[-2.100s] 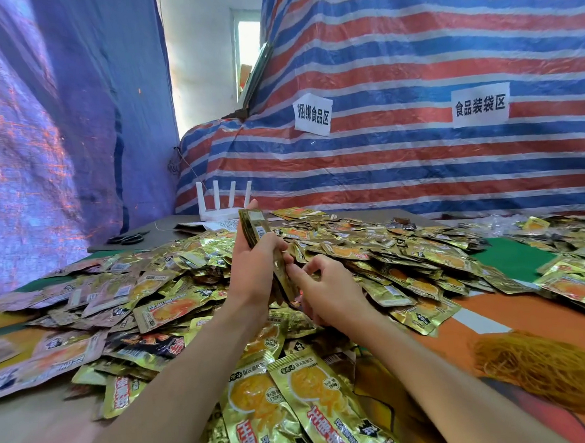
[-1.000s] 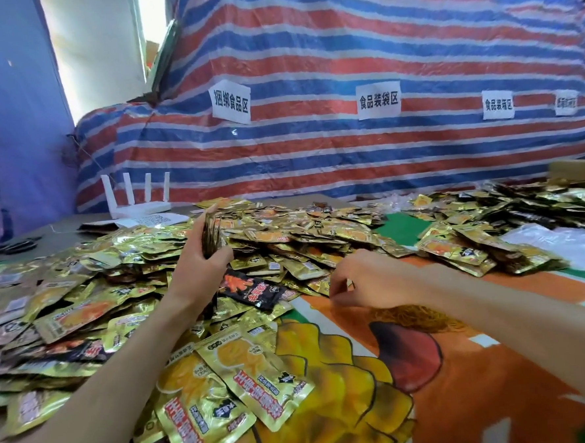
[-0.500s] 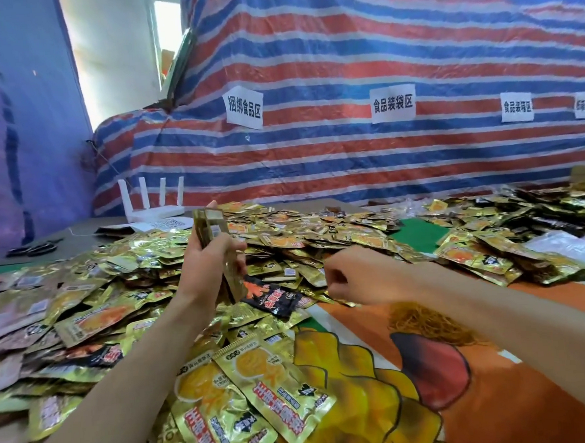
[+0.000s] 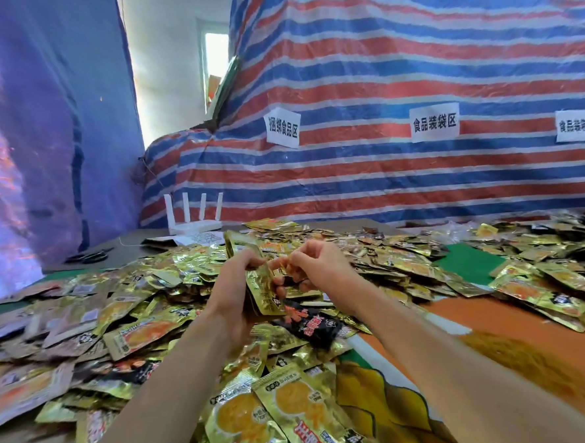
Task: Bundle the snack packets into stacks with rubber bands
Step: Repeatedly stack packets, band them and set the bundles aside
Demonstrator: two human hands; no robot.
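left hand (image 4: 235, 293) grips a thin stack of gold foil snack packets (image 4: 261, 290), fingers and thumb wrapped round its middle, clamped tight. held up off the heap, in front of the chest and between both hands, likely so a band can go round it without catching other packets. the grip sits mid-length, which leaves both ends free for looping.

stack stands on end: long axis near upright, top end leaning a bit away and to the left, bottom end down toward the wrist. one broad printed face turns to the right hand.

right hand (image 4: 321, 267) is just beside the stack, fingers curled in, tips pinched together at the stack's upper edge. looks like the band-on step, but whether a band is in the pinch is too small to see, so cannot tell.

loose gold foil packets (image 4: 147, 333) lie in a wide heap over the table, one black and red packet (image 4: 311, 323) right under the hands. tangled orange-brown rubber bands (image 4: 518, 354) lie in a pile on the orange printed table cover (image 4: 461, 317) by the right forearm, near for grabbing. no banded bundles that i can pick out, so the task looks far from done.
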